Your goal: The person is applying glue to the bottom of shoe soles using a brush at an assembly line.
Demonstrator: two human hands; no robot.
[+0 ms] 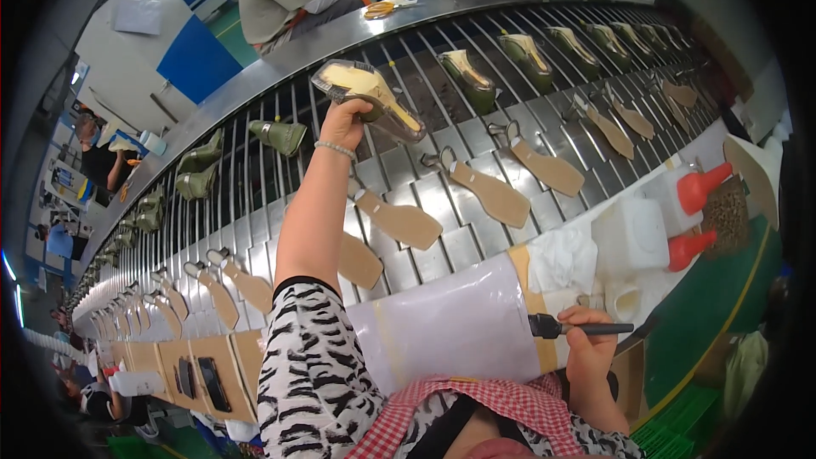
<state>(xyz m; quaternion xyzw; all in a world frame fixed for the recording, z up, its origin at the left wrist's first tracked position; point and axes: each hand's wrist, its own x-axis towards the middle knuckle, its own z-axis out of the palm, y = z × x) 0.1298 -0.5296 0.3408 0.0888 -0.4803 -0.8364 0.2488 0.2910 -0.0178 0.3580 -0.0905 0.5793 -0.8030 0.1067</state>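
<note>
Left hand: the left hand point(344, 123) is closed around the heel end of a shoe point(367, 98), fingers wrapped under it and thumb on the near side; a bead bracelet point(334, 149) sits at the wrist.
Left arm: stretched far out toward 12 o'clock over the conveyor point(442, 195), forearm bare, patterned sleeve at the upper arm.
Shoe: a clear-sided shoe on a cream last, toe pointing to 4 o'clock, held just above the conveyor's slats.
Right hand: the right hand point(591, 348) is fisted on the handle of a brush point(578, 327), whose dark head points to 9 o'clock.
Right arm: bent close to the body, at 5 o'clock from the shoe.
Work sheet: the brush head lies over the taped edge of a white sheet point(450, 323).
Bottles: red-capped bottles point(693, 217) stand at 2 o'clock from the right hand.
Soles: tan soles point(493, 195) lie on the conveyor between the hands.
</note>
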